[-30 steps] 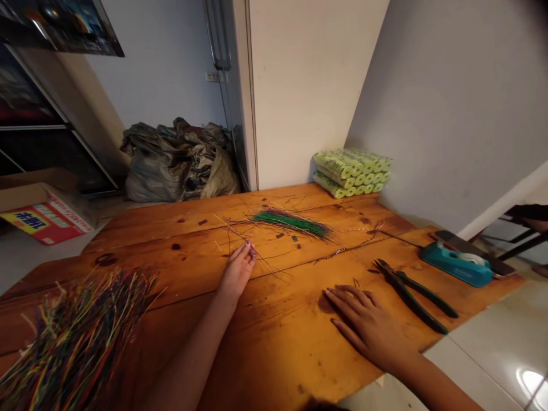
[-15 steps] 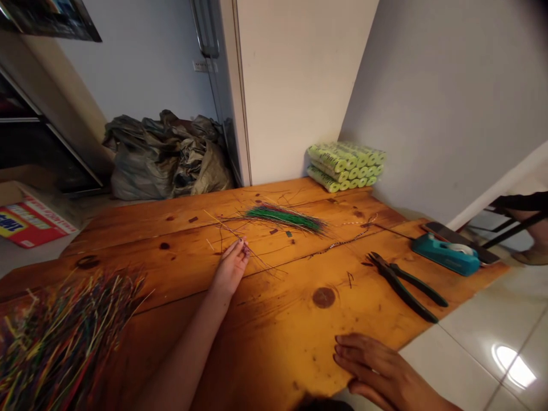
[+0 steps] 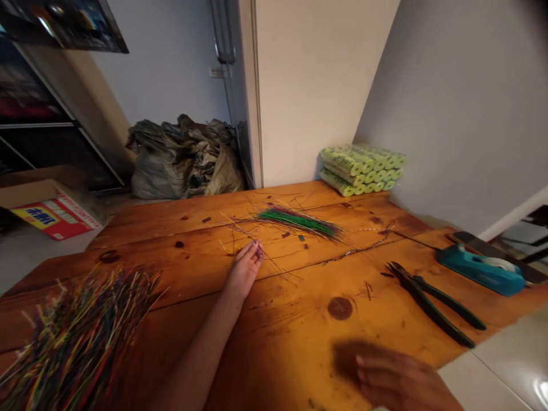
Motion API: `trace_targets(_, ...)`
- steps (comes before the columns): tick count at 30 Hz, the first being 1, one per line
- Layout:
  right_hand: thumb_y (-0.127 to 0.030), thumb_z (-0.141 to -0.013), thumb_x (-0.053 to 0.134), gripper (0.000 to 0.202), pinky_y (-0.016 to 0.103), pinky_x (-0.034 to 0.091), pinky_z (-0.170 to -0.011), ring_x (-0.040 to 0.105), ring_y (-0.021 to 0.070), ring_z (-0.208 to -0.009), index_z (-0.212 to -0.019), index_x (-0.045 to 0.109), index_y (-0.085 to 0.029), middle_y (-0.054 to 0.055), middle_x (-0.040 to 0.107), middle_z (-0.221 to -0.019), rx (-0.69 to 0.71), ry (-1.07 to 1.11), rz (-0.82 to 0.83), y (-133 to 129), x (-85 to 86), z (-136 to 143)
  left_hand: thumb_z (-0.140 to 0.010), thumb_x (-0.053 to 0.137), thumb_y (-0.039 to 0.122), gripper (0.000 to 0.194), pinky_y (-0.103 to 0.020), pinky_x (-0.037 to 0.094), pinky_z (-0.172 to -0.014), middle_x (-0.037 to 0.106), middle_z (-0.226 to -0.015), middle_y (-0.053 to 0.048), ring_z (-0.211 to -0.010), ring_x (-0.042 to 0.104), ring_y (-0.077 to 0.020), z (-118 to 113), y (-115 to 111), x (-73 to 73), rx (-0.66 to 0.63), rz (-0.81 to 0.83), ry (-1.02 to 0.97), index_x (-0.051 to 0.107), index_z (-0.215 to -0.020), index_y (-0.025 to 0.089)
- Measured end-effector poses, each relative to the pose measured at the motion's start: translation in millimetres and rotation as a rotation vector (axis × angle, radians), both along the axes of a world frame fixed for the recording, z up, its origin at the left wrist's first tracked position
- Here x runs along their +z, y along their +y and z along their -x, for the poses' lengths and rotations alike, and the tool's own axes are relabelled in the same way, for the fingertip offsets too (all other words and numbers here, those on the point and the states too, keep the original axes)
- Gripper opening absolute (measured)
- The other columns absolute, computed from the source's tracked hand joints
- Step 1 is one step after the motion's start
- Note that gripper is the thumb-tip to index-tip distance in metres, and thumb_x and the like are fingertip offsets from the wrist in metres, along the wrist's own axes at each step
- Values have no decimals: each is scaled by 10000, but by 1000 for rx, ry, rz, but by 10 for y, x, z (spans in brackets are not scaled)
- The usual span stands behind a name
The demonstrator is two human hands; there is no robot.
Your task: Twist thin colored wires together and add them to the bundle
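Note:
My left hand (image 3: 245,267) is closed in a pinch on a few thin wires (image 3: 274,263), which stick out on both sides of the fingertips. Just beyond it lies a bundle of green and dark wires (image 3: 297,221). A twisted dark strand (image 3: 351,252) runs along the tabletop to the right of the bundle. Low on the right, my right hand (image 3: 400,379) hovers near the table's front edge, fingers stretched out and holding nothing. Its lower part is cut off by the frame. Nearest to it are cutting pliers (image 3: 432,299) with dark handles, their handles spread.
A big heap of multicoloured wires (image 3: 94,337) covers the near left of the wooden table (image 3: 291,325). At the right stand a teal tape dispenser (image 3: 479,268) and a dark phone-like slab (image 3: 522,264). Green-wrapped rolls (image 3: 362,168) are stacked at the back. Small scraps lie about.
The view has swung left, so everything sits further right in the picture. My right hand has dropped lower in the frame. My left hand keeps its pinch on the wires.

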State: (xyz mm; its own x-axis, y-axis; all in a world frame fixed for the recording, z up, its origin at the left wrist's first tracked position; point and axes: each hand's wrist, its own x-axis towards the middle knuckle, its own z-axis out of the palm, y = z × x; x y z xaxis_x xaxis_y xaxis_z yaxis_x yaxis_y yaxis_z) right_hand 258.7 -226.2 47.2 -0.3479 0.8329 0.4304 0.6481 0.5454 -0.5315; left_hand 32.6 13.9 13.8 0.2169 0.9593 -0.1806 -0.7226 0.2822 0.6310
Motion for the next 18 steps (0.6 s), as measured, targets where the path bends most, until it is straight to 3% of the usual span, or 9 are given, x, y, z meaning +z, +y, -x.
trace_targets(2, -315, -844, 491, 219, 338, 515, -822, 623, 212, -921, -982, 659, -332, 12, 687, -947, -138, 183, -39, 437, 146, 139, -686, 635, 121, 90, -150, 439, -625, 618, -708, -16, -640, 559, -55, -10, -19, -12, -14, -59, 30, 657, -774, 123)
trace_targets(4, -296, -798, 567, 142, 349, 490, -841, 622, 200, -891, -854, 695, -277, 24, 689, -908, -311, 450, 44, 1012, 219, 349, -653, 665, 139, 68, -154, 426, -649, 631, -738, -14, -683, 562, -63, -17, -43, -20, -8, -118, 62, 661, -721, 133)
trace_targets(5, -313, -775, 593, 125, 348, 487, -837, 622, 194, -877, -809, 695, -249, 28, 686, -897, -334, 638, 107, 1310, 218, 474, -639, 675, 144, 59, -154, 418, -653, 638, -754, -15, -708, 564, -70, -16, -55, -21, 2, -137, 75, 661, -696, 139)
trace_targets(7, -334, -727, 634, 155, 336, 495, -803, 629, 176, -815, -812, 681, -213, 28, 684, -854, -259, 1007, 295, 1833, 146, 733, -622, 686, 151, 54, -158, 403, -653, 649, -773, -15, -745, 564, -83, -3, -68, -19, 20, -158, 101, 665, -671, 151)
trace_targets(9, -317, -652, 699, 191, 295, 491, -781, 634, 149, -747, -782, 676, -179, 20, 682, -766, -125, 1193, 535, 2186, 17, 958, -623, 684, 168, 54, -171, 397, -676, 652, -784, -15, -774, 562, -96, 31, -64, -13, 26, -187, 132, 670, -675, 159)
trace_targets(13, -299, -649, 704, 201, 236, 489, -736, 628, 109, -691, -773, 669, -145, 30, 680, -749, 61, 1270, 756, 2394, -221, 1194, -662, 650, 198, 55, -208, 383, -762, 622, -780, -6, -800, 542, -110, 143, -14, -1, 57, -303, 262, 673, -688, 156)
trace_targets(18, -280, -692, 680, 170, 196, 495, -653, 624, 107, -720, -799, 663, -149, 24, 674, -770, 248, 1237, 875, 2367, -295, 1195, -683, 613, 205, 82, -235, 371, -771, 581, -739, -9, -783, 516, -124, 249, 39, 19, 107, -384, 465, 667, -686, 144)
